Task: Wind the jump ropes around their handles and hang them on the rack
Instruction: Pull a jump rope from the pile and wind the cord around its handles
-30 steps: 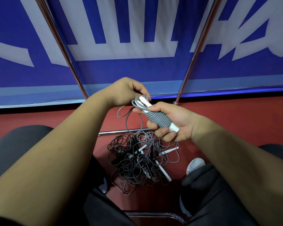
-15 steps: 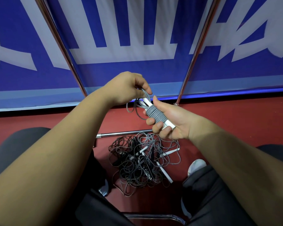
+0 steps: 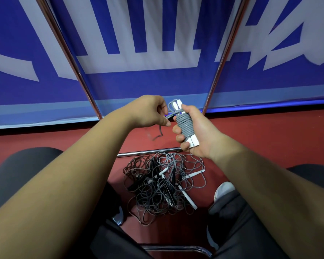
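jump rope, grey coils round white handles, clasped by right grip; left grip pinches its tail.

Both bare forearms extend forward and converge at centre. The right grip has its palm turned left, fingers curled round the wound handles, thumb near the top. The left grip, knuckles up, pinches the rope strand just beside it.

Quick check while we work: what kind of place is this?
Probably a gym or sports hall: a red sports-style floor, a big blue banner with white lettering behind metal poles, and a tangled pile of jump ropes on the floor.
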The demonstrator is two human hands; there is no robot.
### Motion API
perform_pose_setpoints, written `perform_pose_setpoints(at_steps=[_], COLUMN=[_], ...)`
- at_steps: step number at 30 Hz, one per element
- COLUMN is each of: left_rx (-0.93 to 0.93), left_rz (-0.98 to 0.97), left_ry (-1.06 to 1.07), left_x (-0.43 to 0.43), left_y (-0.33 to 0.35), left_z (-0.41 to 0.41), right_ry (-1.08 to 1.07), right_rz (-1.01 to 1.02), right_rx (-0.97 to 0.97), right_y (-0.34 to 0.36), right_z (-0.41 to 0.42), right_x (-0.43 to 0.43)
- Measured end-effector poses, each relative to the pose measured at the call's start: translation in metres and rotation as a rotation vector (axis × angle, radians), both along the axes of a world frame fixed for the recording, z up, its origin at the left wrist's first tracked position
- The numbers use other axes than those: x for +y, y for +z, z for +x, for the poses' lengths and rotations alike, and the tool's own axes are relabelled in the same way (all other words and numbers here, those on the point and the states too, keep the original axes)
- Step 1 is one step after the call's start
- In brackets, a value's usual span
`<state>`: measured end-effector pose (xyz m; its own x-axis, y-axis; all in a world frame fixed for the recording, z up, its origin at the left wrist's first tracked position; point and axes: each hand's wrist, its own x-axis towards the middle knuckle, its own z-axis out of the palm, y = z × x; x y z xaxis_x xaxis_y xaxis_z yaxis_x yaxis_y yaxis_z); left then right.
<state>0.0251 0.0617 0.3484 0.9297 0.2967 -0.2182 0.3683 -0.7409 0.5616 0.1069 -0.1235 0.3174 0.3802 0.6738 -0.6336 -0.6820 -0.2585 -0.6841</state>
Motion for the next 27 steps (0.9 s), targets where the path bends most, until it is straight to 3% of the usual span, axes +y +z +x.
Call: perform_pose_setpoints(at_steps=[4,10,14,19,23,27], left_rx=[0.095,-0.013,-0.041,0.054,0.125,0.033], left_rz=[0.032,-0.232,-0.506,-0.212,-0.100,-0.305], left_ry=[-0.022,-0.046,-0.096,-0.147,-0.151,-0.112], left_x=[0.000,0.006,0.012,0.021,0.025,0.019], left_y=[-0.004,0.000,-0.003,-0.005,-0.016,-0.019], left_z=[0.000,-0.008,-0.012,-0.011,-0.012,-0.016], right_ry=[-0.022,-0.028,-0.025,-0.034,-0.054,-0.074], right_rz=[0.014,0.059,0.082,0.116,0.156,0.170], right_rx=[0.028,0.051,0.065,0.113,0.115,0.109], right_y=[0.001,0.006,0.011,0.013,0.018,0.020], right_z=[0.002,0.010,0.014,0.020,0.023,0.027], right_x=[0.001,-0.002,-0.003,-0.007,-0.011,-0.014])
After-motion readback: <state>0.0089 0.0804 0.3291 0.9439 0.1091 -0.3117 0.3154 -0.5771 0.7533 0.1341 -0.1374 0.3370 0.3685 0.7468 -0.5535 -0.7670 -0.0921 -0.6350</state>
